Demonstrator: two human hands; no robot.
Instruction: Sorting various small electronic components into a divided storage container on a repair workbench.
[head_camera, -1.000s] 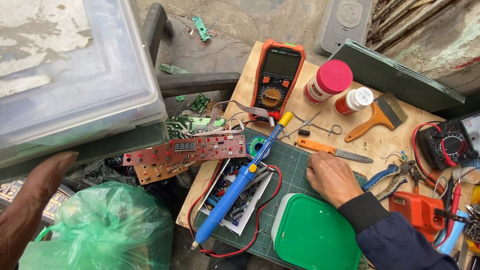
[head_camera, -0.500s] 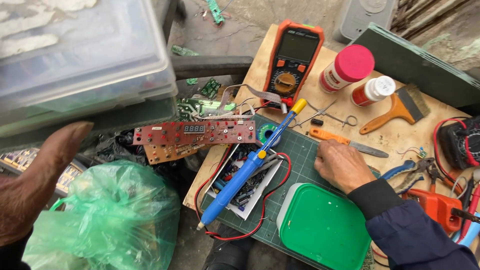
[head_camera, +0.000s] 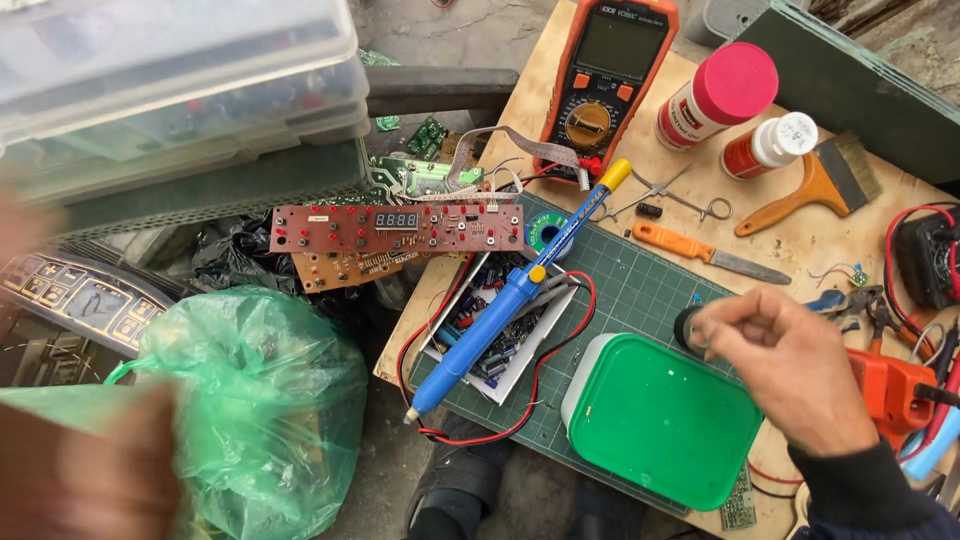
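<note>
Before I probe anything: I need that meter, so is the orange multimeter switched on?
It looks off: the orange multimeter has a blank grey display with no digits showing. The dial's setting is too small to tell.

Soft even daylight, faint shadows; left edge motion-blurred.

An orange multimeter (head_camera: 608, 85) lies at the top centre of the frame, with a red-capped jar (head_camera: 717, 96) and a brush (head_camera: 812, 187) to its right. A red circuit board (head_camera: 397, 229) sits mid-frame beside a blue soldering tool (head_camera: 500, 311). A clear plastic bin (head_camera: 170, 90) fills the upper left.
</note>
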